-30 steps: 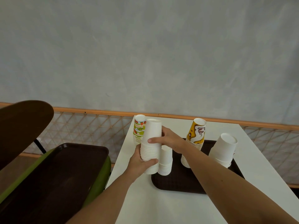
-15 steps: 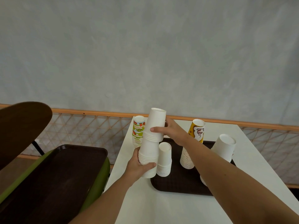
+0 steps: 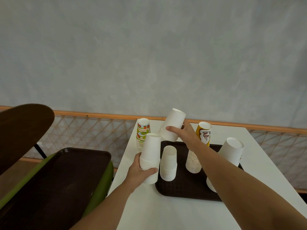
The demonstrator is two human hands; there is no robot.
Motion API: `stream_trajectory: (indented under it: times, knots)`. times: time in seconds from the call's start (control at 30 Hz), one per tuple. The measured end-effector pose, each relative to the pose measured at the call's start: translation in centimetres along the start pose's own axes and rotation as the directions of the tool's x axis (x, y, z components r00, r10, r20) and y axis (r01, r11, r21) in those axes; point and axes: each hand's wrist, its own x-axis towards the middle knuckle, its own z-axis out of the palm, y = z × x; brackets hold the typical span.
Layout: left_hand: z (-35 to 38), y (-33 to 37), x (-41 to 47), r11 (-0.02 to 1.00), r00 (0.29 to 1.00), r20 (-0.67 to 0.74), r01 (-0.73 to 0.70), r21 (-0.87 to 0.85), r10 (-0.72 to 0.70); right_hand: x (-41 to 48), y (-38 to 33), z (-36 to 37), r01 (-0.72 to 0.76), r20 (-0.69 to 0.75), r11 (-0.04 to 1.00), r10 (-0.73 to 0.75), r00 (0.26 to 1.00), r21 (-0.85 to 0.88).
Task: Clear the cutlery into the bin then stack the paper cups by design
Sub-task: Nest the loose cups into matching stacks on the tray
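Note:
My left hand grips the lower part of an upside-down stack of white paper cups standing on the white table. My right hand holds a short bundle of white cups tilted in the air above and to the right of that stack. On the brown tray stand an upright white stack, a stack topped by a yellow printed cup and a leaning white stack. A green fruit-print stack stands at the table's far left.
A green bin stands left of the table with a dark brown tray lying across it. A dark rounded board juts in at the far left. An orange rail and mesh fence run behind, below a grey wall.
My right hand has lifted the upper cups off the stack in my left hand, raising and tilting them to the right. The lower stack stays in my left hand.

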Motion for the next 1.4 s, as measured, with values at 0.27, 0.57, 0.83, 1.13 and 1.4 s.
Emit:
stream_trajectory:
  times: [0.27, 0.57, 0.83, 1.13, 1.4]
  knots:
    - [-0.4, -0.4, 0.3, 0.999, 1.0, -0.018, 0.016, -0.052, -0.017, -0.5, 3.2, 0.1, -0.048, 0.037, 0.973, 0.058, 0.998, -0.224]
    - [-0.5, -0.2, 0.7, 0.999, 0.999, -0.027, 0.019, -0.051, -0.02, -1.2, 4.3, 0.1, -0.076, 0.157, 0.955, 0.125, 0.98, -0.287]
    - [-0.1, 0.6, 0.8, 0.999, 1.0, -0.028, 0.002, -0.049, -0.003, -0.6, 1.7, 0.3, -0.02, 0.213, 0.98, 0.063, 0.975, -0.196]
    - [0.6, 1.7, 1.0, 0.993, 0.999, -0.031, -0.014, -0.114, 0.01, -1.2, 0.0, 2.5, -0.027, 0.446, 0.983, 0.107, 0.889, -0.182]
    - [0.8, 2.3, 0.8, 0.994, 1.0, -0.021, -0.014, -0.113, 0.012, -1.7, 0.9, 3.1, -0.053, 0.467, 0.976, 0.148, 0.872, -0.21]
